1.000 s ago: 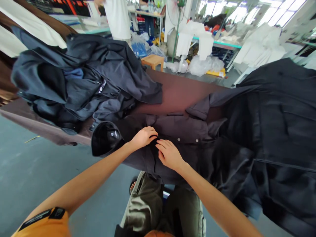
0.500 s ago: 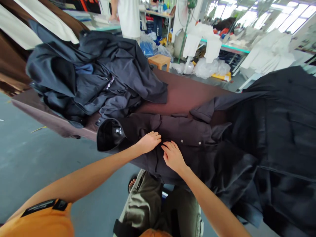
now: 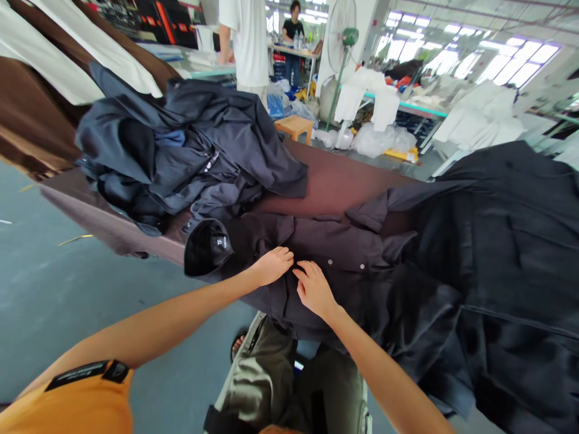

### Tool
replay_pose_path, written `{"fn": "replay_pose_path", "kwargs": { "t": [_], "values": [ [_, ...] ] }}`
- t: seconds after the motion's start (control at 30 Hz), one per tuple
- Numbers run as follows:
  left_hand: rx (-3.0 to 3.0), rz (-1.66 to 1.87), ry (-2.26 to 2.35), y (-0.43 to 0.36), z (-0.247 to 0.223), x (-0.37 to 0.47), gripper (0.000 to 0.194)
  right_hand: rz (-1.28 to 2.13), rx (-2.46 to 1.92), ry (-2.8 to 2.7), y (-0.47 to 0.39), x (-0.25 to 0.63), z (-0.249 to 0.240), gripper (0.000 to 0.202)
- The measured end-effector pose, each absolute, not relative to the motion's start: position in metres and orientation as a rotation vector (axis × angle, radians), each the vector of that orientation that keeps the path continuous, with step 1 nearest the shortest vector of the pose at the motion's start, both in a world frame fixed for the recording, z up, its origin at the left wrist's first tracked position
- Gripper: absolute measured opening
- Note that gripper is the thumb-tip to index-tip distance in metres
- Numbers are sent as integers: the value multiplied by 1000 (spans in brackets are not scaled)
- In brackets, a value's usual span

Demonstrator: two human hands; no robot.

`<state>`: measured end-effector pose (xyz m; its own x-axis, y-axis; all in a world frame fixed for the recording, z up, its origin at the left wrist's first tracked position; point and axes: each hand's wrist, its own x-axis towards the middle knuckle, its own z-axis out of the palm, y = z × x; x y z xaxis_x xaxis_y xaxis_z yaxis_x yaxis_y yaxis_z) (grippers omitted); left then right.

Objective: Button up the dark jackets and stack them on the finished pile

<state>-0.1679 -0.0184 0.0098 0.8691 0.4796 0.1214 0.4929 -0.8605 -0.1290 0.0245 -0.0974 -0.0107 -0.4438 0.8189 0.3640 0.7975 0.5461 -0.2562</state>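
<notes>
a dark jacket (image 3: 312, 241) lies on its back along the near side of the brown desk (image 3: 335, 175). its neck points to the left, and a tag (image 3: 221, 242) with white letters shows inside the collar (image 3: 199, 250). the left hand (image 3: 275, 265) is on the front of the jacket, with its fingers bent down. the right hand (image 3: 314, 289) is just beside it, fingers curled on the cloth too. you cannot tell if either hand is pinching the cloth. two shiny round buttons (image 3: 330, 262) sit to the right of the hands. a big messy pile of dark clothes (image 3: 181, 144) is behind the collar, and more dark clothes (image 3: 520, 229) lie on the right.
</notes>
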Motion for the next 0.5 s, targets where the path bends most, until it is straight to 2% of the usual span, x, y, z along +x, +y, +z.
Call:
{"fn": "replay_pose_path", "kwargs": {
  "t": [0.27, 0.5],
  "values": [
    [-2838, -83, -871, -31, 14, -164, 17, 95, -1403, -2372, -100, 15, -17, 55],
    [-2850, -180, -1027, -49, 8, -166, 31, 94, -1449, -2354, -101, 13, -23, 62]
  ]
}}
